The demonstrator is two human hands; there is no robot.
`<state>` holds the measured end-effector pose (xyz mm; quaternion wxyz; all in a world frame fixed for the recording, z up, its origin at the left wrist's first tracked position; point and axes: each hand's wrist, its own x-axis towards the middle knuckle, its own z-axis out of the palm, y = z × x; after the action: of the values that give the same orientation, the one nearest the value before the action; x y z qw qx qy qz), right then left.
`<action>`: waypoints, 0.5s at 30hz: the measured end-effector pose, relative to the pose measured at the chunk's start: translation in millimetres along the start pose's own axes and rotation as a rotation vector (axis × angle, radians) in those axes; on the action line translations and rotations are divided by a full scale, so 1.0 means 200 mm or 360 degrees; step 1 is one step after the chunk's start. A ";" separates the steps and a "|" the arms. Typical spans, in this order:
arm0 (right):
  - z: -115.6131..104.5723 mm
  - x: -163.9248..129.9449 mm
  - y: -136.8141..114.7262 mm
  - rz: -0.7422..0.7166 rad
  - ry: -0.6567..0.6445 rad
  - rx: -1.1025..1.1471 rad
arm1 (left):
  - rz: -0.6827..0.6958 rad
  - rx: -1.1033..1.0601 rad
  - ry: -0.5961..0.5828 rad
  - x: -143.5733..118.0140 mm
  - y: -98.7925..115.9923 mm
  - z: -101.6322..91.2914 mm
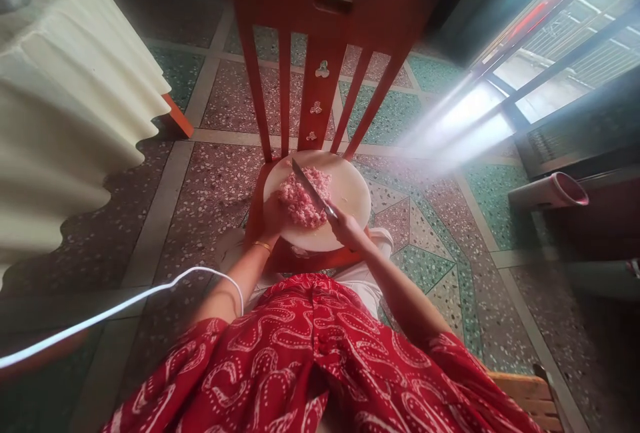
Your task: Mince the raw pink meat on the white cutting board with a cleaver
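A round white cutting board (353,183) lies on the seat of a red chair in front of me. Chopped pink meat (300,209) is heaped on its left half. My right hand (346,227) is closed round the handle of a kitchen knife (309,186), whose blade slants up and left across the meat. My left hand (273,221) is at the board's left edge, beside the meat, a bangle on its wrist. Its fingers are blurred, so I cannot tell whether they are open or closed.
The slatted back of the red chair (315,96) rises beyond the board. A cream tablecloth (85,106) hangs at the left. A white cable (125,306) crosses by my left arm. To the right, a pale bin (545,191) lies near a bright doorway (530,93).
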<state>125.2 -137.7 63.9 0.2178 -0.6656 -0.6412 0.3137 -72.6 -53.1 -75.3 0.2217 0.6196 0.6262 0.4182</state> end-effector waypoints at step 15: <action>-0.10 -0.01 -0.04 -0.0240 0.0162 0.0257 | -0.0013 -0.0008 -0.0027 0.01 -0.02 0.02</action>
<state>132.9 -136.3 83.8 0.3258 -0.6109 -0.6502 0.3129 -72.3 -50.2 -80.7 0.2304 0.6200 0.6258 0.4135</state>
